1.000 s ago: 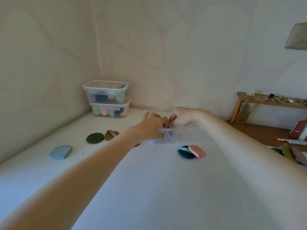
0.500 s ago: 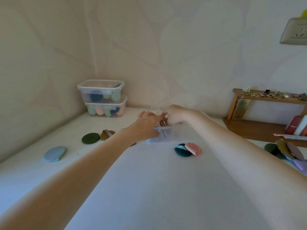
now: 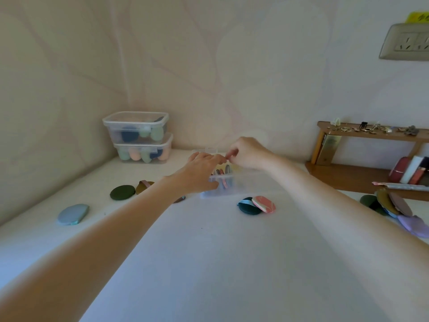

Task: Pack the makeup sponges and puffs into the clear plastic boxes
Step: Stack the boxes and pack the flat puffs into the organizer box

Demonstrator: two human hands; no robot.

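open clear box (image 3: 222,190), puffs (image 3: 223,176) upright inside, two lidded boxes (image 3: 139,137) stacked

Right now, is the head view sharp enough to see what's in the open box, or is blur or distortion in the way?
Head view: soft overall, light even, no glare; wide-angle bends the forearms; puffs in the open box read only as coloured edges, partly hidden by the left hand.

Place: we take this for a room in a home, in a corner by a dressing area.
Walls: we see pale wallpaper (image 3: 209,66) with a faint leaf pattern and a wall socket (image 3: 406,41).
Furnishing: a small wooden shelf (image 3: 371,133) carries scattered trinkets (image 3: 362,129).
Surface: a white tabletop (image 3: 220,252) holds makeup puffs (image 3: 256,205) and stacked clear plastic boxes (image 3: 139,137).
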